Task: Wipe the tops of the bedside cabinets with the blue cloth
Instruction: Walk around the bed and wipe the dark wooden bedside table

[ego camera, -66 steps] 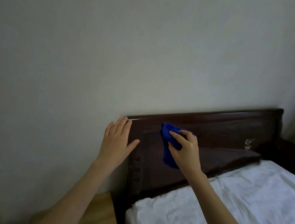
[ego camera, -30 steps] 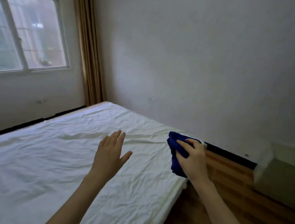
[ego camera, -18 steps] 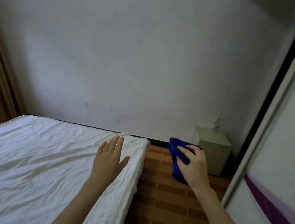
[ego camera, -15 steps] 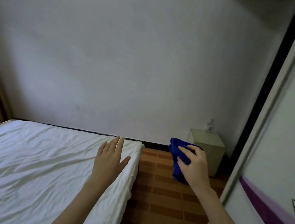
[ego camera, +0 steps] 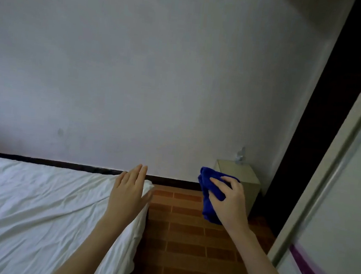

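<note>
My right hand (ego camera: 229,203) grips the bunched blue cloth (ego camera: 208,194) in the air, held out in front of me at the right. Behind it, in the far corner against the wall, stands a small pale cabinet (ego camera: 240,177) with a small shiny object (ego camera: 240,156) at the back of its top. My left hand (ego camera: 130,192) floats with straight fingers above the foot corner of the bed (ego camera: 38,207) and holds nothing.
A strip of brown brick-patterned floor (ego camera: 187,242) runs between the bed's white sheet and a pale sliding wardrobe door (ego camera: 340,194) with a purple band at the right. A plain wall with a dark skirting closes the far side.
My view has swung from the dark headboard across the bed to the far corner. Both hands keep their pose, the right one still holding the cloth; the pale cabinet has come into sight.
</note>
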